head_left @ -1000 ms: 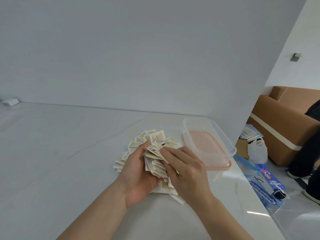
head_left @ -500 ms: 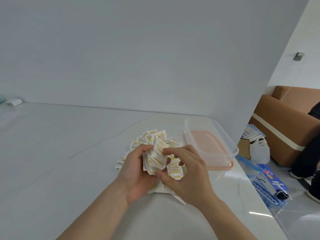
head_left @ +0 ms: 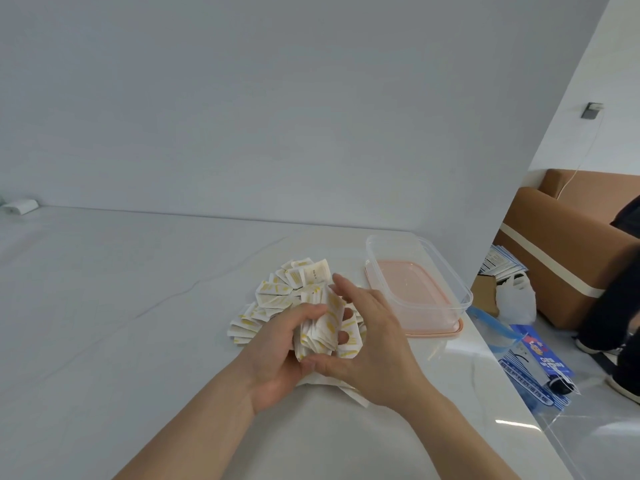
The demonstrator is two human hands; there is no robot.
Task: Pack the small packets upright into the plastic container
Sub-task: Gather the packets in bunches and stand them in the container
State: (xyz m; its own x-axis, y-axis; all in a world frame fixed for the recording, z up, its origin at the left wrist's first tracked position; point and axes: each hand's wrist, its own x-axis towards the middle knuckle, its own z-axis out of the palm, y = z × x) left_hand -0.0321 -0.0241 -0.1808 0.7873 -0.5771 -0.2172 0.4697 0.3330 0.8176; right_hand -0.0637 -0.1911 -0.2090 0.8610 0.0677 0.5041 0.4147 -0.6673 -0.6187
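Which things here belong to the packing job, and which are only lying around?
Belong to the job:
- bundle of packets, held by left hand and right hand
- loose packets on the table
- plastic container, no packets in it

Only lying around:
- white plastic bag
- blue printed bags on the floor
- brown sofa

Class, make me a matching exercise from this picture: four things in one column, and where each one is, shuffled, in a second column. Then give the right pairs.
Things:
1. stack of packets
2. plastic container
3. loose packets
4. pink lid

Places:
A. lying spread on the table
B. under the container
C. held between the left hand and the right hand
D. standing empty, right of the packets

Pairs: 1-C, 2-D, 3-A, 4-B
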